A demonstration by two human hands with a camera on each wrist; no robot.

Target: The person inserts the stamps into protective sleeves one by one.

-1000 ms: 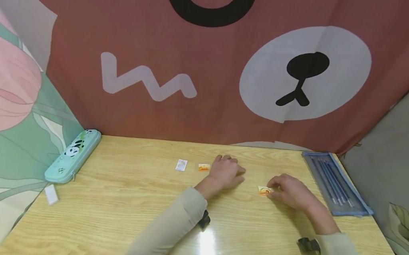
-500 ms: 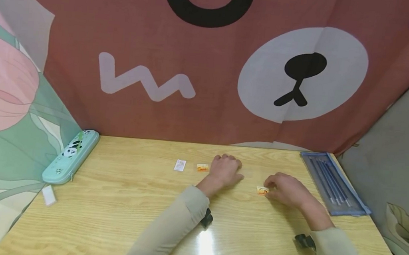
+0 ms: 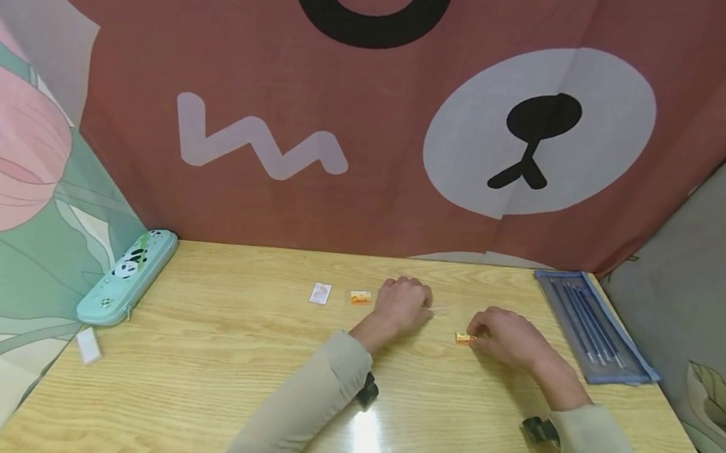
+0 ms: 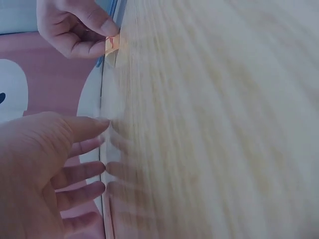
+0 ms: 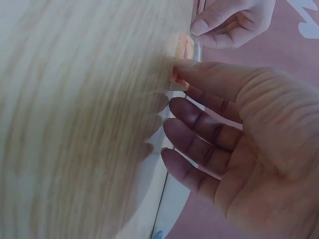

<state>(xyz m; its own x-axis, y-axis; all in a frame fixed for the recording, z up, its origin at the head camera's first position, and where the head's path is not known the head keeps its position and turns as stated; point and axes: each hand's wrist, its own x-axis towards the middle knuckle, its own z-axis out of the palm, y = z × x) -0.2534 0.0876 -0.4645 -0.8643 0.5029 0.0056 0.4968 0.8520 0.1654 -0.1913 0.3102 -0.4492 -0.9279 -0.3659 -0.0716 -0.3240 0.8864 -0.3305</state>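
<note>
My right hand (image 3: 506,335) pinches a small orange and yellow stamp (image 5: 187,47) between thumb and index finger; its perforated edge shows in the right wrist view. The other fingers of that hand are spread loosely in a curve. A little to the left, my left hand (image 3: 403,306) is low over the table, thumb and index finger at a thin clear strip (image 3: 440,309) that sticks out toward the right hand. What kind of thing the strip is, I cannot tell. Another orange stamp (image 3: 360,297) and a pale stamp (image 3: 321,293) lie flat left of the left hand.
A blue mesh pouch of pencils (image 3: 594,330) lies at the right edge of the wooden table (image 3: 210,385). At the left edge are a mint panda pencil case (image 3: 125,279) and a small white block (image 3: 88,346). A printed cloth backs the table.
The stamp in the right hand has tilted and shows a narrower face in the head view. The clear strip now shows at the left fingertips. Both hands have barely shifted.
</note>
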